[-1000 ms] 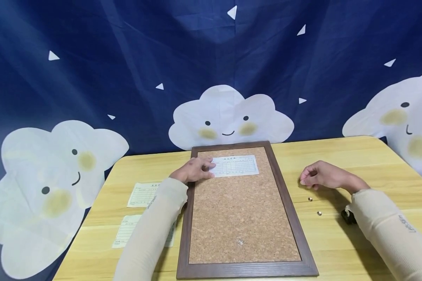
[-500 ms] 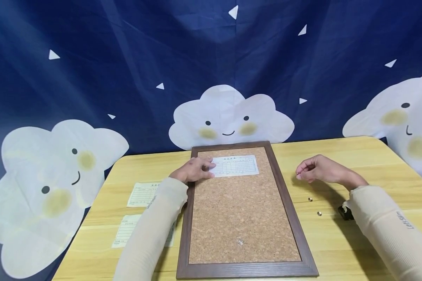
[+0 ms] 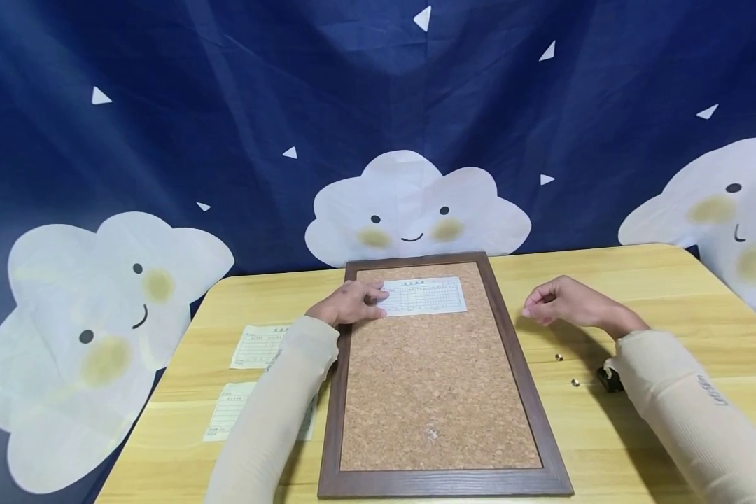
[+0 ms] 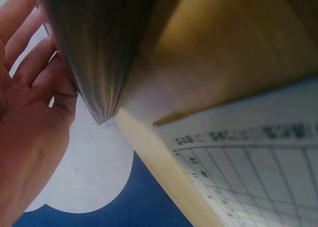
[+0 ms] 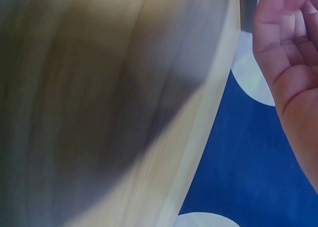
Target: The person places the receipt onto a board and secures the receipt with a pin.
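My left hand [image 3: 348, 303] lies across the left frame bar of a cork board [image 3: 437, 392], its fingertips pressing the left end of a printed paper slip [image 3: 425, 296] near the top of the cork. My right hand [image 3: 570, 302] is above the table just right of the board, with thumb and forefinger pinched together. They hold a tiny thumbtack, almost wholly hidden by the fingertips. Close by on the table lie two silver thumbtacks, a farther thumbtack [image 3: 558, 358] and a nearer thumbtack [image 3: 575, 383].
Left of the board lie an upper pale slip [image 3: 258, 346] and a lower pale slip [image 3: 229, 413], both partly under my left sleeve [image 3: 277, 420]. The wooden table [image 3: 668, 294] ends at a blue cloud-print curtain [image 3: 258, 84].
My right hand has lifted from the table beside the thumbtacks and shifted left toward the board. The left hand stays on the slip.
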### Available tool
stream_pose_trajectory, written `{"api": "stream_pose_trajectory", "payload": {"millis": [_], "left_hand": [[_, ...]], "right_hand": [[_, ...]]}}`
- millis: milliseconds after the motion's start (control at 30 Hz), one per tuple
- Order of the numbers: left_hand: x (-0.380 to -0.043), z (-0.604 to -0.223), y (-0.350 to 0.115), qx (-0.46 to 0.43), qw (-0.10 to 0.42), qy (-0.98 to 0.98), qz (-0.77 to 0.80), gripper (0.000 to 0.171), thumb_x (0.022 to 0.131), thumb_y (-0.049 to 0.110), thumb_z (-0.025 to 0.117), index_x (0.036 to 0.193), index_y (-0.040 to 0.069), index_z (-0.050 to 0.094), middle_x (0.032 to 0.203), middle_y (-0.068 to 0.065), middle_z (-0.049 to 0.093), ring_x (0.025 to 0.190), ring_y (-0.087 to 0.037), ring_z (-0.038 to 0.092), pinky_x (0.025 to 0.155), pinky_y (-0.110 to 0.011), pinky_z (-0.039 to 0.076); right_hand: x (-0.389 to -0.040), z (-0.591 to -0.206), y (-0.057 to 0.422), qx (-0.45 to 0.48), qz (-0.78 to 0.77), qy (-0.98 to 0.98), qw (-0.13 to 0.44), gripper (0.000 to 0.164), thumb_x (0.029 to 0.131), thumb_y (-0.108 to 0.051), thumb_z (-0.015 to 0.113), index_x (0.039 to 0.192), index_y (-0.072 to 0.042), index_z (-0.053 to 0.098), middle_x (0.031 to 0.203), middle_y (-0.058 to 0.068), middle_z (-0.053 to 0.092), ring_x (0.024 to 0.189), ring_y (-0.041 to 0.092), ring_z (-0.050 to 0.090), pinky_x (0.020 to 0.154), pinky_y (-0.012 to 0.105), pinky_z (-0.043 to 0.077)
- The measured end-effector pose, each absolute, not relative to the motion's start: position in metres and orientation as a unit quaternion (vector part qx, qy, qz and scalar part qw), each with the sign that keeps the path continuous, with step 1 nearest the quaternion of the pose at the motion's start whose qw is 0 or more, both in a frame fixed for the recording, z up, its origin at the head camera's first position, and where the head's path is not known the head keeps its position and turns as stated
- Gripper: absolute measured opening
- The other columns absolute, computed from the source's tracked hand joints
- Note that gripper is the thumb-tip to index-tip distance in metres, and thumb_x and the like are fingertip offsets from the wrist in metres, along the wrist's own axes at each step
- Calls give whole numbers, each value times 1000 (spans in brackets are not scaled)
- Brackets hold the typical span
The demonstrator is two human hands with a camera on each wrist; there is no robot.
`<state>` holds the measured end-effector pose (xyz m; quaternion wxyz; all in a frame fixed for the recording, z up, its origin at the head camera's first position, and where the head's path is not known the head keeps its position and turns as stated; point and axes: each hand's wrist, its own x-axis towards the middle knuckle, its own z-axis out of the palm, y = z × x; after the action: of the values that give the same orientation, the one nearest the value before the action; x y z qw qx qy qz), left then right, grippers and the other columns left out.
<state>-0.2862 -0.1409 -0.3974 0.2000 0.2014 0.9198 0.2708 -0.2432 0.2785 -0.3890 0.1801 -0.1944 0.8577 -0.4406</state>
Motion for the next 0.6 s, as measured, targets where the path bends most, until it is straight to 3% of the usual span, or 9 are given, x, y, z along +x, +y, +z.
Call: {"api": "stream_pose_trajectory", "payload": {"millis": [267,600], "left_hand": [[-286,-396,-141,198,204,918,275,51,94,21,72,142,12,56,160,-2,31,148,-23,24,118,-40,25],[-286,-397,-141,200,202,921,268,51,95,21,71,143,11,56,160,-2,32,148,-23,24,118,-39,25]], "right_hand": [[-247,-390,270,-208,-460,843,185,15,92,-7,72,90,7,70,90,14,72,77,19,69,73,31,58],[-249,-391,259,-195,-489,826,200,18,90,-8,73,96,9,70,88,14,72,77,21,71,75,32,59]]}}
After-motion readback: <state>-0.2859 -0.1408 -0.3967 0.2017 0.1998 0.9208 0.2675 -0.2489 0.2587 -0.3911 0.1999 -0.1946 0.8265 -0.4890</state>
